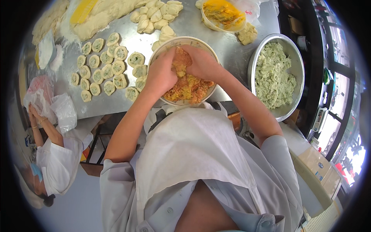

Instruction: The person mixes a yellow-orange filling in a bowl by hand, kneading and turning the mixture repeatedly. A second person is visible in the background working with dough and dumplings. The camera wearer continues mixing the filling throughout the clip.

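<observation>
Both my hands are inside a patterned bowl [210,53] at the table's front edge. My left hand [161,72] is curled around one side of a clump of crumbly orange-and-yellow filling [182,59], and my right hand [201,63] grips the other side. My fingertips are partly hidden by the clump and by the hands themselves. Below them, more of the loose orange mixture [188,90] with yellow streaks lies in the bowl. Left of the bowl, small rounds of dough with pale green filling [106,71] are set out on the metal table [127,105].
A steel basin [251,68] of green filling stands at right. Behind the bowl are dough pieces [156,14] and a plastic tub [208,26] with orange-yellow residue. A large dough slab [107,18] and a yellow scraper [82,11] lie back left. A co-worker [59,162] handles plastic bags [65,111] at left.
</observation>
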A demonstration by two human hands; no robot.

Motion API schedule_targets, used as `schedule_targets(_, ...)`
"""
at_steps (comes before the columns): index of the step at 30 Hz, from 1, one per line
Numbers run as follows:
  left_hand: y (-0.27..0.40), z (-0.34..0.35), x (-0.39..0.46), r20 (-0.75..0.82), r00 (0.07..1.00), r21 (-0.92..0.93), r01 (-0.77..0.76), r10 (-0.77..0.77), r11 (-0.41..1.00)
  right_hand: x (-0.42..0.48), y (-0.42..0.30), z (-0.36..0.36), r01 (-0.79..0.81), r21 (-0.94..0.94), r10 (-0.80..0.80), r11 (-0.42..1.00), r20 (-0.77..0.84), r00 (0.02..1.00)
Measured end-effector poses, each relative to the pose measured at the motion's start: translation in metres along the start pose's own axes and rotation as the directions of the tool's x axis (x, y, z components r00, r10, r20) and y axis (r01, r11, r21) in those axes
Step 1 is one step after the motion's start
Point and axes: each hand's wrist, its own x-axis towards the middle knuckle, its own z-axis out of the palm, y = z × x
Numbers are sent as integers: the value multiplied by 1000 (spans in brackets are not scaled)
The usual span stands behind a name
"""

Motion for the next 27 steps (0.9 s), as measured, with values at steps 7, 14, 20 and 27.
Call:
schedule_targets(7,-3,-5,-20,-66,995,-186,-89,78,979,-30,-15,-13,186,-8,-186,982,-97,978)
schedule_targets(14,14,-2,-33,-124,988,-138,-107,90,985,-59,-31,-12,169,20,-158,985,-258,953)
schedule_targets(20,12,8,-27,-107,982,-17,-158,155,987,-53,-22,-8,226,-20,-223,974,-255,941)
schedule_targets(27,16,-9,-42,78,996,-295,-19,44,955,-65,-23,-15,152,174,-133,973,-116,984)
